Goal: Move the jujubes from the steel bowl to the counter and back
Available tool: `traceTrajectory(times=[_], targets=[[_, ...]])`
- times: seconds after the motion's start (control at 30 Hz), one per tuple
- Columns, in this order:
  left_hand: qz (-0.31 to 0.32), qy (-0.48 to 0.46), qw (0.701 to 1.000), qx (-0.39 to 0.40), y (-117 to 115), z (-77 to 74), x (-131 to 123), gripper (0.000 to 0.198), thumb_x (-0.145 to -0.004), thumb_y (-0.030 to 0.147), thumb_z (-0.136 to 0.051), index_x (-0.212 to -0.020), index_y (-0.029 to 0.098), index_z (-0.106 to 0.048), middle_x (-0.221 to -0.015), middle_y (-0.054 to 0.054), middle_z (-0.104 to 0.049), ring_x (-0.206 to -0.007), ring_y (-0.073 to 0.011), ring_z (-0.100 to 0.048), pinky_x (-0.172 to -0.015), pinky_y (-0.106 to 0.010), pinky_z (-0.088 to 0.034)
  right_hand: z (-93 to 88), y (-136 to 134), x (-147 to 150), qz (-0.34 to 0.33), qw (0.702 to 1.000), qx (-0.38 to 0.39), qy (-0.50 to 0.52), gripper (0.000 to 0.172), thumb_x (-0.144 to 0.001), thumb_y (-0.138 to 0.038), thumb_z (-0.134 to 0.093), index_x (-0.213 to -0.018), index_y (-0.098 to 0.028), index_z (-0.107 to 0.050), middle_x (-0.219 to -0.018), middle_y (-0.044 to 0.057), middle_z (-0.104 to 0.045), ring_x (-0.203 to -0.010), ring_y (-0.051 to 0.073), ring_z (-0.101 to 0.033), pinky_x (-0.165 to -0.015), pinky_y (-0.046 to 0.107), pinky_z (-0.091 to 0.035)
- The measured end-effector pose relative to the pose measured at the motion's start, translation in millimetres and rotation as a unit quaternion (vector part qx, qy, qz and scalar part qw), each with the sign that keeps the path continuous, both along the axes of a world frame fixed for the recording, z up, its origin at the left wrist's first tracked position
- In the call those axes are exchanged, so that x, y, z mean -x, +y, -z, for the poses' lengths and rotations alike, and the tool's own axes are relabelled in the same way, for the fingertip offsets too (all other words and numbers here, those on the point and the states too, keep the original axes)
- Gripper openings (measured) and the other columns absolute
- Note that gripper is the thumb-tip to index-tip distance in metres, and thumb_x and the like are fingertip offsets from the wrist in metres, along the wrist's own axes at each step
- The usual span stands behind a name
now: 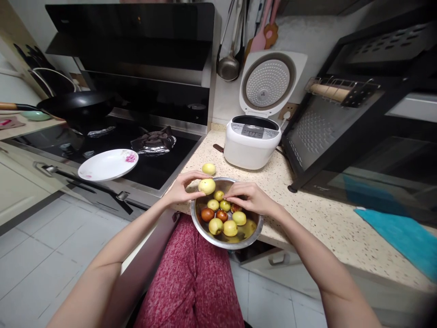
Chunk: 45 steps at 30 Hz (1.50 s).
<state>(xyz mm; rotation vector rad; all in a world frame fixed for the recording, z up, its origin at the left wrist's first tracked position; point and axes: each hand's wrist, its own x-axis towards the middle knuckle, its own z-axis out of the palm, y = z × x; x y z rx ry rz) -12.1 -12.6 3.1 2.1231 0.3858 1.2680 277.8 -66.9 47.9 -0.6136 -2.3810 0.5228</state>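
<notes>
A steel bowl (251,241) at the counter's front edge, above my lap, contains several yellow-green fruits (230,228) and a few red-brown ones (207,214). My left hand (184,187) pinches a yellow fruit (206,186) between thumb and fingers at the bowl's left rim. Over the bowl's right side is my right hand (248,197), its thumb and fingers pressed together near the fruits; whatever they hold, if anything, is too small to tell. Just behind the bowl, another yellow fruit (209,169) lies on the counter.
Behind the bowl stands a white rice cooker (251,148) with its lid raised. A white plate (107,165) overhangs the stove's front edge, and a black wok (77,102) sits farther left. On the right are a black oven (368,164) and a blue cloth (403,234).
</notes>
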Motion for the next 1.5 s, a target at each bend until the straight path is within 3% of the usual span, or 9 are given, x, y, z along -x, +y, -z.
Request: traceTrajectory(times=[0.2,0.37,0.57,0.9,0.97,1.07,1.17,1.3,1.5], targets=[[0.040,0.080,0.994,0.061,-11,-15.7,-3,0.048,-0.081,0.044,-0.086,-0.122,0.022,-0.075,-0.123,-0.013,-0.077,-0.123,-0.0297,-0.071,-0.110,-0.047,-0.056,-0.6,0,0,0.011,1.000,0.004,-0.007,0.016,-0.101,-0.025,-0.066,-0.107,-0.023,-0.080,-0.099,0.006,-0.081,-0.089,0.019,-0.074,-0.084,0.036,-0.059],[0.047,0.168,0.984,0.032,-25,-34.3,-6,0.049,-0.079,0.039,-0.088,-0.124,0.024,-0.076,-0.122,-0.010,-0.079,-0.125,-0.0310,-0.071,-0.124,-0.053,-0.044,1.6,2,-1,0.014,1.000,-0.006,-0.005,0.017,-0.102,-0.026,-0.065,-0.108,-0.022,-0.080,-0.098,0.007,-0.080,-0.090,0.020,-0.074,-0.083,0.037,-0.060],[0.069,0.178,0.982,0.007,-32,-37.0,-9,0.050,-0.086,0.034,-0.084,-0.134,0.030,-0.071,-0.128,-0.009,-0.077,-0.127,-0.0298,-0.070,-0.127,-0.056,-0.040,-0.3,2,-1,0.011,1.000,-0.012,-0.017,0.017,-0.102,-0.025,-0.064,-0.106,-0.021,-0.080,-0.099,0.008,-0.080,-0.091,0.021,-0.074,-0.084,0.039,-0.060],[0.057,0.109,0.992,0.024,-28,-28.2,-12,0.030,-0.091,0.038,-0.078,-0.118,0.025,-0.079,-0.116,-0.010,-0.081,-0.116,-0.0267,-0.074,-0.111,-0.047,-0.057,-1.2,1,0,0.012,0.999,-0.023,-0.023,0.017,-0.102,-0.025,-0.064,-0.106,-0.022,-0.080,-0.099,0.008,-0.081,-0.091,0.021,-0.074,-0.083,0.039,-0.060],[0.015,0.071,0.997,0.030,-23,-23.6,-14,0.023,-0.096,0.036,-0.071,-0.114,0.023,-0.079,-0.115,-0.010,-0.080,-0.113,-0.0248,-0.075,-0.106,-0.043,-0.060,-1.1,1,0,0.012,0.999,-0.023,-0.021,0.017,-0.102,-0.024,-0.064,-0.106,-0.021,-0.080,-0.099,0.008,-0.081,-0.091,0.022,-0.075,-0.084,0.039,-0.060],[-0.119,0.034,0.992,0.017,-13,-15.8,-17,0.024,-0.102,0.035,-0.062,-0.115,0.021,-0.078,-0.117,-0.011,-0.079,-0.113,-0.0238,-0.074,-0.107,-0.043,-0.059,-0.3,1,0,0.012,0.999,-0.025,-0.015,0.017,-0.101,-0.023,-0.064,-0.106,-0.022,-0.080,-0.101,0.008,-0.081,-0.093,0.022,-0.075,-0.085,0.040,-0.060],[-0.206,0.074,0.975,-0.048,3,-9.0,-21,0.031,-0.103,0.034,-0.059,-0.129,0.021,-0.070,-0.132,-0.012,-0.072,-0.126,-0.0256,-0.068,-0.114,-0.048,-0.054,0.7,1,0,0.013,1.000,-0.023,-0.015,0.017,-0.102,-0.024,-0.064,-0.107,-0.022,-0.080,-0.101,0.008,-0.081,-0.093,0.022,-0.075,-0.086,0.040,-0.060],[-0.198,0.153,0.963,-0.097,28,0.6,-28,0.047,-0.103,0.033,-0.058,-0.150,0.025,-0.052,-0.156,-0.015,-0.052,-0.146,-0.0284,-0.051,-0.124,-0.054,-0.042,1.1,2,0,0.017,1.000,-0.023,-0.011,0.017,-0.102,-0.025,-0.064,-0.107,-0.022,-0.080,-0.100,0.008,-0.081,-0.092,0.022,-0.074,-0.085,0.040,-0.060],[-0.177,0.195,0.962,-0.067,43,14.0,-29,0.044,-0.102,0.031,-0.057,-0.146,0.026,-0.054,-0.157,-0.016,-0.049,-0.147,-0.0330,-0.049,-0.122,-0.058,-0.043,0.7,2,0,0.015,1.000,-0.020,-0.011,0.016,-0.101,-0.024,-0.065,-0.107,-0.023,-0.080,-0.100,0.007,-0.081,-0.093,0.022,-0.075,-0.085,0.039,-0.060]])
